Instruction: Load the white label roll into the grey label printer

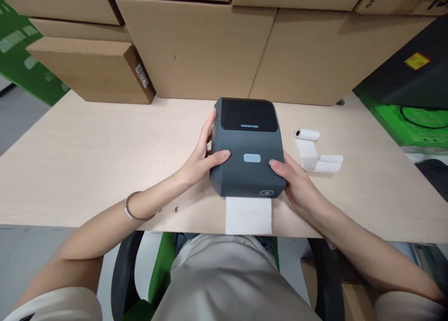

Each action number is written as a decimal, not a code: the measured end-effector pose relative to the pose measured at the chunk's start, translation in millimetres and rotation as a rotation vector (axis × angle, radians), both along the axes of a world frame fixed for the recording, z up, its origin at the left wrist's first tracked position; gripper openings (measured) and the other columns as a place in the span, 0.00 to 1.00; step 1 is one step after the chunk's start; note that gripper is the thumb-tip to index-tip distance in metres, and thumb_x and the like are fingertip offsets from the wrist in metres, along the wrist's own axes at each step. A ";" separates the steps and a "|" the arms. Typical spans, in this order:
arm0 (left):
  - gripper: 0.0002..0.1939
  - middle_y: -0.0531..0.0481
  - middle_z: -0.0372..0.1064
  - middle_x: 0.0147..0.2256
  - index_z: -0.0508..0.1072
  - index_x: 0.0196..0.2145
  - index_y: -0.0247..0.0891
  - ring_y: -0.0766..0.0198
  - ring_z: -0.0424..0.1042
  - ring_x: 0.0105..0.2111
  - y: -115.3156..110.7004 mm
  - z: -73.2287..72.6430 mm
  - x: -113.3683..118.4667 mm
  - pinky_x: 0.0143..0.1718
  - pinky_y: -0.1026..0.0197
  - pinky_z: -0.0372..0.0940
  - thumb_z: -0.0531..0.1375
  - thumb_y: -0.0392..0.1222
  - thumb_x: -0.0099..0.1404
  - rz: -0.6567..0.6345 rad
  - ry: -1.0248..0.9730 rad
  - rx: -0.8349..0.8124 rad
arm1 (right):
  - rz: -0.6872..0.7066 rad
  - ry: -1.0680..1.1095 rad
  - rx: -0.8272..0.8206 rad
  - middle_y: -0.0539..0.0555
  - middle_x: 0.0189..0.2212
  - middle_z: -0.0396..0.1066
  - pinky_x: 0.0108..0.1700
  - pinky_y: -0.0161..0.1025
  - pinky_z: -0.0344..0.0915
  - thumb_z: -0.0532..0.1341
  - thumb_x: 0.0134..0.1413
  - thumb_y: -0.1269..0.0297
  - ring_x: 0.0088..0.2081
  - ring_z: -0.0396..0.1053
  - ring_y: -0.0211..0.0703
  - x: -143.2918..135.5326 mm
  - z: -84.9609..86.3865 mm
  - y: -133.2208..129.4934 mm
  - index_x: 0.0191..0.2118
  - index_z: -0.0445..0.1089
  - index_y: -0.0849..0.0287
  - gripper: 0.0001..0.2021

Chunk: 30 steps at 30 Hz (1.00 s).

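A dark grey-blue label printer with a black glossy window and a light blue button is at the middle of the table. My left hand grips its left side, thumb on the top face and fingers along the edge. On the opposite side my right hand holds it the same way, its thumb near the button and its other fingers mostly hidden. A strip of white paper sticks out of the printer's near end and reaches the table's front edge.
On the pale wooden table, a partly unrolled white paper roll lies right of the printer. Large cardboard boxes line the back, with a flatter box at the back left. A chair armrest is below the front edge.
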State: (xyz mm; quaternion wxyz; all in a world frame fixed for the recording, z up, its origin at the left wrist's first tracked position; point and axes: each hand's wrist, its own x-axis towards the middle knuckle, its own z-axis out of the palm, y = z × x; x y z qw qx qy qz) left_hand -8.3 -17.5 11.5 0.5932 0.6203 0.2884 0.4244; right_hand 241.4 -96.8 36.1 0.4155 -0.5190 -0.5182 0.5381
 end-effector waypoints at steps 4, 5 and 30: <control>0.59 0.50 0.47 0.81 0.35 0.80 0.66 0.38 0.58 0.76 2.1 -10.4 -2.3 0.74 0.39 0.63 0.68 0.70 0.66 0.016 0.023 0.015 | 0.002 -0.039 -0.009 0.59 0.74 0.66 0.71 0.63 0.70 0.65 0.64 0.37 0.73 0.67 0.63 5.2 -2.6 0.3 0.75 0.59 0.46 0.40; 0.60 0.49 0.48 0.80 0.33 0.80 0.65 0.38 0.59 0.76 3.2 -15.4 -1.9 0.74 0.39 0.62 0.68 0.71 0.66 0.029 0.020 0.004 | -0.008 -0.080 0.002 0.60 0.75 0.64 0.71 0.64 0.69 0.65 0.65 0.37 0.73 0.66 0.63 7.3 -2.0 0.7 0.77 0.55 0.45 0.42; 0.46 0.47 0.56 0.72 0.54 0.72 0.57 0.44 0.53 0.77 7.8 -32.9 14.3 0.76 0.42 0.53 0.67 0.70 0.64 0.223 -0.253 -0.216 | 0.233 -0.925 1.224 0.61 0.64 0.74 0.64 0.65 0.73 0.64 0.65 0.54 0.72 0.67 0.68 19.9 26.5 14.1 0.66 0.69 0.48 0.25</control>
